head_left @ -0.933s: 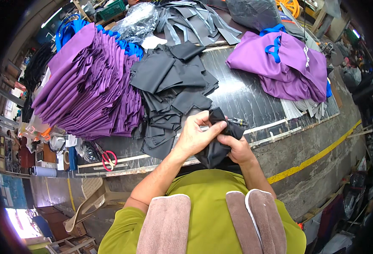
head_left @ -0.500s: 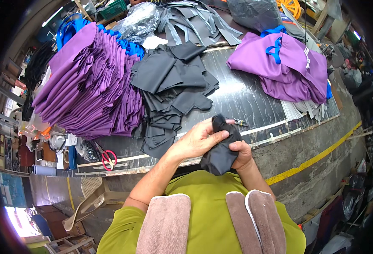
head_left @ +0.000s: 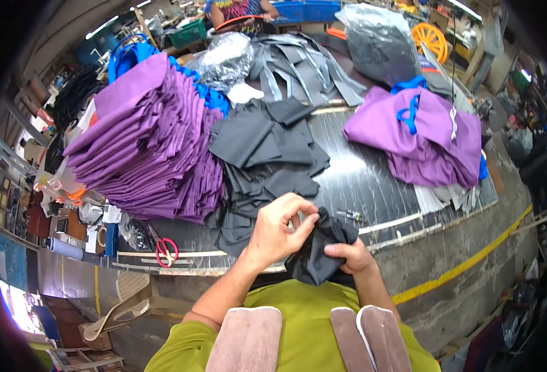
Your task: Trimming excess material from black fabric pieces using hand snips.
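Observation:
A crumpled piece of black cloth (head_left: 323,254) is held up in front of my body, over the table's near edge. My right hand (head_left: 353,254) grips its right side, thumb laid across the front. At the upper left edge of the cloth, the thumb and fingertips of my left hand (head_left: 278,228) are pinched together. What sits inside that pinch is too small to make out. Just beyond the hands lies a heap of black cloth pieces (head_left: 249,139). A small metal tool, perhaps thread snips (head_left: 353,216), rests on the table to the right of the held cloth.
A tall stack of folded purple fabric with blue straps (head_left: 155,142) stands at left; another purple pile (head_left: 419,136) lies at right. Pink-handled scissors (head_left: 167,251) lie near the front edge. Grey strips (head_left: 304,65) and a plastic-wrapped bundle (head_left: 382,46) sit behind. A plastic chair (head_left: 128,301) stands at lower left.
My left hand has drawn back from over the cloth to its upper left edge, fingers now pinched. The view has tilted up, bringing a person at the far side into sight.

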`<act>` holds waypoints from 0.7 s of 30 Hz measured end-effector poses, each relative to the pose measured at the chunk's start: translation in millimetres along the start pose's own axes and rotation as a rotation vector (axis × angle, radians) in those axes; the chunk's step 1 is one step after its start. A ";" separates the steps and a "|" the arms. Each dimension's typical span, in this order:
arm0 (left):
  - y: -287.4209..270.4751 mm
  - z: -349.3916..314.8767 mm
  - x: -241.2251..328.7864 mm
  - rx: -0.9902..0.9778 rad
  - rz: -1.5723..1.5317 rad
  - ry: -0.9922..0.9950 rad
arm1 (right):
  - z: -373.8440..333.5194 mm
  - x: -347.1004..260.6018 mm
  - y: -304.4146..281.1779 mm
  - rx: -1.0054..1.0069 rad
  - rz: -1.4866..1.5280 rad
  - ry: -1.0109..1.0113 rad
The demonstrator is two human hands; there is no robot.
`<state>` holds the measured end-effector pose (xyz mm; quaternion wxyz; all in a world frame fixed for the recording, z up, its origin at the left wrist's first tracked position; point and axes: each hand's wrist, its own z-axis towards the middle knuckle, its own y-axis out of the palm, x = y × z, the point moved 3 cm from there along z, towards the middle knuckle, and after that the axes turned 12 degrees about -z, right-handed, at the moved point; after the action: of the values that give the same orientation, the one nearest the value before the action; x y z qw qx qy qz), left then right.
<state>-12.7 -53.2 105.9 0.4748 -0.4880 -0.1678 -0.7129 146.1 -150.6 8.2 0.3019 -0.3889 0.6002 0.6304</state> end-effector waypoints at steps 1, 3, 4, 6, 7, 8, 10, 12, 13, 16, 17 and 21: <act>-1.0 1.2 -2.0 -0.040 0.038 0.015 | -4.1 0.0 0.5 -0.003 -0.030 -0.002; -8.3 -1.8 -5.6 -0.095 -0.246 -0.247 | -8.2 -3.0 -2.3 0.141 -0.172 0.000; -9.4 -7.6 -12.5 -0.133 -0.468 -0.413 | -8.0 -2.3 -8.1 0.161 -0.190 0.024; -5.9 -11.0 -18.1 -0.149 -0.677 -0.498 | -2.4 -4.5 -20.6 0.175 -0.214 0.040; -3.6 -11.6 -21.1 -0.154 -0.765 -0.526 | 0.1 -6.1 -24.1 0.195 -0.196 0.016; -4.4 -10.1 -24.4 -0.154 -0.763 -0.523 | 1.4 -7.3 -25.7 0.217 -0.176 -0.007; -2.7 -9.1 -32.8 -0.051 -1.225 -0.696 | 10.6 -15.2 -26.8 0.199 -0.104 0.015; -15.9 1.8 -38.4 -0.028 -1.267 -0.551 | 20.5 -15.8 -40.4 0.175 -0.024 0.004; -21.4 3.7 -46.5 -0.007 -1.055 -0.424 | 28.0 -17.7 -41.0 0.169 -0.054 0.001; -7.0 14.3 -31.1 -0.148 -0.654 -0.290 | 40.7 -8.7 -42.5 0.063 0.169 0.056; -0.6 16.1 -35.5 -0.147 -0.697 -0.286 | 45.4 -2.6 -40.7 -0.014 0.215 0.088; 10.8 11.2 -64.8 -0.062 -0.860 -0.402 | 53.6 7.8 -30.1 0.162 0.024 0.038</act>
<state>7.1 -17.4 53.3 0.0799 -0.5163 -0.4219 -0.7410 160.7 -95.2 -15.4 0.3133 -0.3681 0.6594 0.5758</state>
